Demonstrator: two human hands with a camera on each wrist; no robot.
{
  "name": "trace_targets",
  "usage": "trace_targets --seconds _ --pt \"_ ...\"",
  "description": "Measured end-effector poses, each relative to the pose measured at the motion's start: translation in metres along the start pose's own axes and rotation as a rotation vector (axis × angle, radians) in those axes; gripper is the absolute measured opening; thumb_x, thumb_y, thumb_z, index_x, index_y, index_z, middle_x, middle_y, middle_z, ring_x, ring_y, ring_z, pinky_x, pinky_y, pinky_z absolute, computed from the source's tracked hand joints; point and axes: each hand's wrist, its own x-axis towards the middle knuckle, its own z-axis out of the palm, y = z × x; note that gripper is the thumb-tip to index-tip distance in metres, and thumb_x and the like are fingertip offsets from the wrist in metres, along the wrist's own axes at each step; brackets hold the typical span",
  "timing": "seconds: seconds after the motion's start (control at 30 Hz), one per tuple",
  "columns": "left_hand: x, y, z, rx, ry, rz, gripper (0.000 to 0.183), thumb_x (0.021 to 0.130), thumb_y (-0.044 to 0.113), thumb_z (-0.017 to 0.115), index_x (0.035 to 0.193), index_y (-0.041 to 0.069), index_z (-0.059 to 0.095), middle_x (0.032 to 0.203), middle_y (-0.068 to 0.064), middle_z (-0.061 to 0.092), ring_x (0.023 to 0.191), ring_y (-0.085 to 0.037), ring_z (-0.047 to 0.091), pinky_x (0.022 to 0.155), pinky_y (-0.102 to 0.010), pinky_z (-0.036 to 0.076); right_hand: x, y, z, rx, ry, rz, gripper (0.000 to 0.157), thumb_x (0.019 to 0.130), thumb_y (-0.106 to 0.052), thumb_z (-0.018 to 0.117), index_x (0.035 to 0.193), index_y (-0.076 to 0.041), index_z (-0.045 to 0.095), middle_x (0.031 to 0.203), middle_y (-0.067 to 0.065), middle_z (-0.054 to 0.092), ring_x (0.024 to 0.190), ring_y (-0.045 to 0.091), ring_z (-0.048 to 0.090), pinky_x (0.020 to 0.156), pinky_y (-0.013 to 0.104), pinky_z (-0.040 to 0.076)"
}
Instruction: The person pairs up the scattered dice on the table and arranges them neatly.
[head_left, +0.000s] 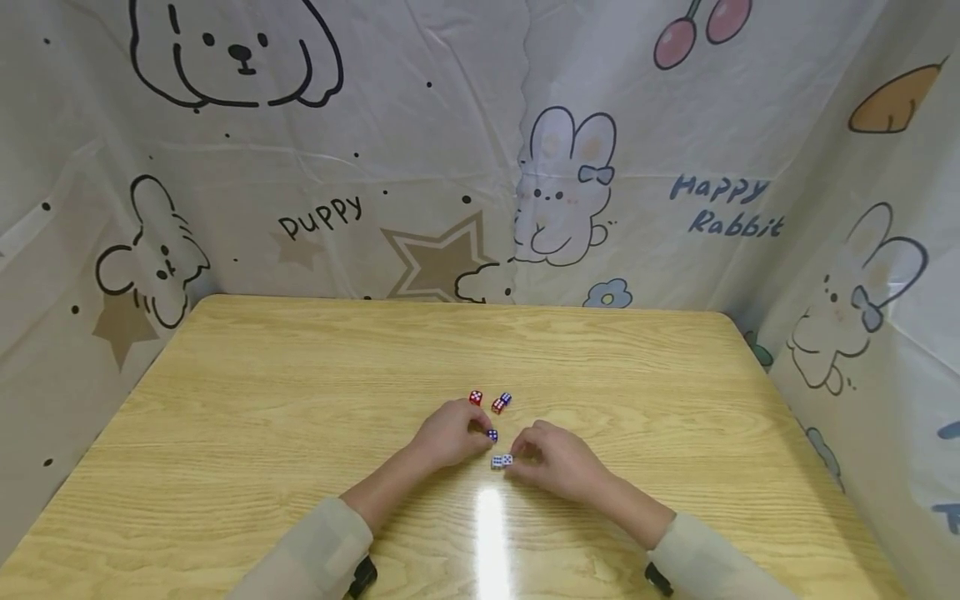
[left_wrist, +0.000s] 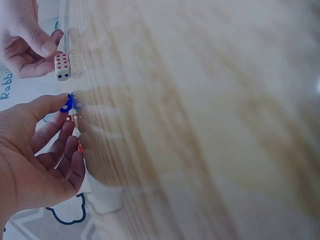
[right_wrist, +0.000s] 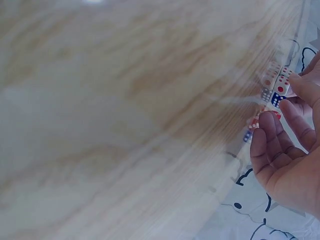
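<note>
My left hand (head_left: 450, 433) pinches a blue die (head_left: 492, 435) with white pips between thumb and forefinger, low over the wooden table (head_left: 300, 367). In the left wrist view the thumb covers part of this blue die (left_wrist: 66, 103). Just nearer to me, two white dice stand side by side, a left white die (head_left: 497, 462) and a right white die (head_left: 507, 459). My right hand (head_left: 558, 462) holds the right one at its side with thumb and forefinger. The right wrist view shows the thumb against this white die (right_wrist: 283, 84).
Beyond the hands lie a red die (head_left: 476, 397) and, to its right, another red die (head_left: 498, 406) against a blue die (head_left: 506, 398). A patterned curtain (head_left: 465, 150) hangs behind the table and along both sides. A light reflection shows on the tabletop in front.
</note>
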Motion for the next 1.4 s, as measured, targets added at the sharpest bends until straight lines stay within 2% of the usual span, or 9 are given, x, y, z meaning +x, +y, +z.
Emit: trace_targets --seconds 0.2,0.47,0.8,1.03,1.4 --pt "0.001 -0.001 0.000 -0.013 0.001 0.009 0.014 0.076 0.019 0.074 0.086 0.010 0.070 0.089 -0.002 0.062 0.085 -0.016 0.055 0.081 -0.034 0.046 0.004 -0.001 -0.006 0.016 0.033 0.040 0.018 0.083 -0.034 0.069 0.089 -0.017 0.067 0.083 -0.007 0.060 0.073 0.005 0.053 0.064 0.019 0.045" --pt "0.003 -0.002 0.003 -0.024 -0.009 0.007 0.014 0.076 0.019 0.075 0.086 0.010 0.069 0.085 0.000 0.059 0.079 -0.012 0.051 0.074 -0.029 0.043 0.015 0.002 -0.013 -0.002 0.066 0.071 0.010 0.085 -0.025 0.068 0.089 -0.016 0.067 0.083 -0.005 0.061 0.072 0.006 0.053 0.063 0.021 0.045" --pt "0.001 -0.002 0.005 -0.026 -0.010 0.006 0.014 0.077 0.018 0.074 0.086 0.009 0.069 0.082 0.000 0.059 0.077 -0.011 0.050 0.072 -0.026 0.043 0.033 0.012 -0.012 0.028 0.097 0.119 0.009 0.085 -0.021 0.067 0.090 -0.014 0.068 0.081 -0.003 0.060 0.071 0.008 0.052 0.064 0.024 0.045" --pt "-0.001 -0.001 0.003 -0.036 0.002 0.011 0.012 0.076 0.016 0.073 0.084 0.008 0.069 0.081 0.000 0.058 0.075 -0.011 0.050 0.070 -0.025 0.042 0.048 0.017 -0.014 0.008 0.111 0.169 0.012 0.086 -0.021 0.066 0.095 -0.013 0.067 0.083 0.000 0.060 0.075 0.012 0.053 0.068 0.028 0.046" --pt "-0.001 -0.004 0.005 -0.042 0.011 0.014 0.011 0.076 0.017 0.073 0.083 0.009 0.069 0.080 0.001 0.058 0.074 -0.010 0.050 0.068 -0.024 0.042 0.062 0.017 -0.010 0.019 0.096 0.151 0.015 0.086 -0.018 0.066 0.100 -0.011 0.066 0.083 0.001 0.060 0.074 0.013 0.054 0.066 0.029 0.046"
